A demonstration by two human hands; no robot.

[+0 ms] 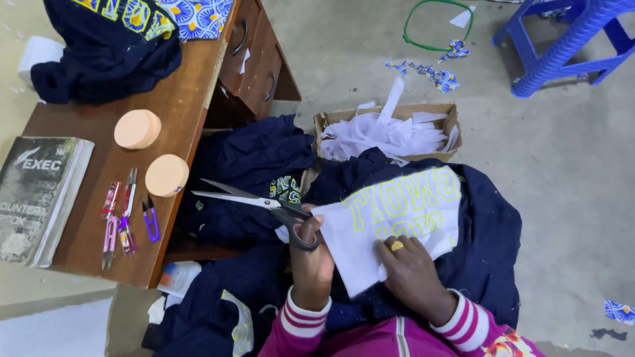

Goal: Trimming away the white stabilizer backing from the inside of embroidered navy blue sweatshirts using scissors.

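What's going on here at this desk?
A person sits beside a wooden desk with a navy garment in the lap. The left hand holds open scissors at the edge of a white backing sheet with yellow stitched letters, while the right hand presses the sheet flat. A cardboard box of white strips sits on the floor ahead, and small thread snips lie on the desk.

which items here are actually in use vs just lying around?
In use: left hand holding scissors; right hand pressing white backing on navy garment.

Lying about: two round peach pads, small snips, book, scrap box, blue stool.
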